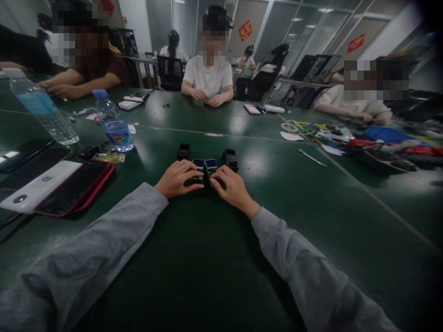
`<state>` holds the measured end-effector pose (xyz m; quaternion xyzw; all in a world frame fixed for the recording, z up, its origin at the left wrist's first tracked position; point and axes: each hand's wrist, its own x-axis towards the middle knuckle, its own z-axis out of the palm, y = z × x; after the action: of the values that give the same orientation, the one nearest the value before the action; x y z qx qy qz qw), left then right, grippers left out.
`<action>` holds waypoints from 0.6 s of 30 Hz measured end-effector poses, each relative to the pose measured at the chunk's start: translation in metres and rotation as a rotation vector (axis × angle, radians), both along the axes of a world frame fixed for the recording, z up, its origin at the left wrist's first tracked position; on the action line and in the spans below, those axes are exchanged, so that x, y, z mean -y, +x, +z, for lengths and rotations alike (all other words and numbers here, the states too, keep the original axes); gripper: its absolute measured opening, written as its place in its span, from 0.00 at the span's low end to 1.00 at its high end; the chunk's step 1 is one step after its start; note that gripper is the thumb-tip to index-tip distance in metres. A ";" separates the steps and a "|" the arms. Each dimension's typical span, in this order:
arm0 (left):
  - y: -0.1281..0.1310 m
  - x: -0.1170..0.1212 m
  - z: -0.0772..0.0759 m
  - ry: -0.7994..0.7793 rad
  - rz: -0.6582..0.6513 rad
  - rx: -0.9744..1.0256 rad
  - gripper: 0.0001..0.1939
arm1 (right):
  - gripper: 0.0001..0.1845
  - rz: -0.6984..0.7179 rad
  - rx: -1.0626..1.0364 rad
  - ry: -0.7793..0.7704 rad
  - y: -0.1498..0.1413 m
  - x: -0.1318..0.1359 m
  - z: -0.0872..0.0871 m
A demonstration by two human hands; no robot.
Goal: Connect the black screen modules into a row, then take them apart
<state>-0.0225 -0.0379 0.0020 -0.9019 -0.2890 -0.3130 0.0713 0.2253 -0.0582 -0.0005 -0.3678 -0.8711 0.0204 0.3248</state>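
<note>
My left hand [178,180] is closed, thumb and fingers around a small dark block [198,179] with a shiny edge. The fingers of my right hand [233,185] are closed at the near side of a small box [211,164] with a dark blue top and pale rim. A bit of green and blue shows by those fingertips; its kind is too small to tell. Another blue-topped box [198,163] sits just left of it, beyond my left fingers. Two black blocks stand behind my hands, a left one [183,151] and a right one [230,158] with openings in its top.
On the left of the green table [194,258] are a water bottle [114,122], a taller bottle [43,113], a red-cased phone [78,186] and a white power bank [44,180]. A wrench [312,157] and a cable pile [311,129] lie right. Several people sit around.
</note>
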 end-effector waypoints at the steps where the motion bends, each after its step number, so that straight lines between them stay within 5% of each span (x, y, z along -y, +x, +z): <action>1: 0.000 0.000 0.000 -0.011 0.043 0.063 0.19 | 0.13 0.003 -0.012 0.001 0.000 0.000 0.000; 10: -0.010 -0.026 -0.013 -0.204 0.417 0.581 0.09 | 0.11 -0.397 -0.286 0.133 0.006 -0.016 -0.010; 18: -0.016 -0.031 -0.023 -0.421 0.475 0.633 0.25 | 0.14 -0.470 -0.200 0.036 0.013 -0.026 -0.023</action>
<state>-0.0383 -0.0069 -0.0210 -0.6650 -0.5531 -0.4831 -0.1357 0.2383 -0.0326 -0.0238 -0.5505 -0.7254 -0.0349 0.4117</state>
